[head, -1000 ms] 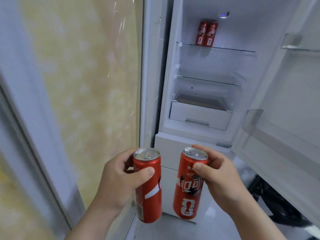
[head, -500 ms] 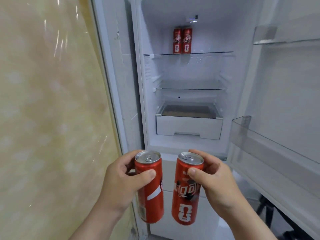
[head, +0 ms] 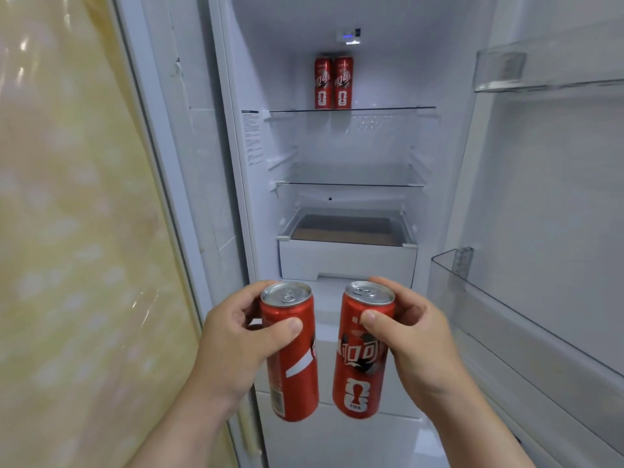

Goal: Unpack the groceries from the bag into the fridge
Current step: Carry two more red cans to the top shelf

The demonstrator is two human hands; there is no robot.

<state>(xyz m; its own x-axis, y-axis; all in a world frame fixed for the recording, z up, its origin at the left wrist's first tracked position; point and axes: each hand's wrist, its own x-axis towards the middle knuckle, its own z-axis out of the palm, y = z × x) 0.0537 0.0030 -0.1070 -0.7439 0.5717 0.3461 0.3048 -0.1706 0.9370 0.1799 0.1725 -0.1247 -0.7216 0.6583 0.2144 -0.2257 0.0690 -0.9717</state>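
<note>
Four slim red cans counted, all smooth metal cylinders; silver lids with pull tabs show on the two nearest. Left hand (head: 233, 346) is wrapped round the left can (head: 292, 363), thumb across the front, fingers curled behind its upper part. Right hand (head: 415, 342) grips the right can (head: 363, 366) just under the rim, thumb pressed on the front; white lettering and a white trophy mark face the camera. Both held cans are roughly upright, side by side, close but not touching, in front of the open fridge (head: 236, 79) and low in view beneath the drawer. The rear left can (head: 323, 83) and rear right can (head: 343, 83) stand upright and touching at the back of the top shelf (head: 388, 109). Two shelves: that one and the lower shelf (head: 371, 185), both thin flat glass with dark edges. One drawer (head: 347, 261), boxy smooth white plastic, a dark flat surface showing at its top. Two door bins of clear plastic on the open door to the right: upper bin (head: 547, 72), lower bin (head: 506, 298). One small light (head: 349, 37) on the back wall near the top. One printed label (head: 252, 138) on the left inner wall. Glossy, mottled yellow panel (head: 67, 231) at far left.
</note>
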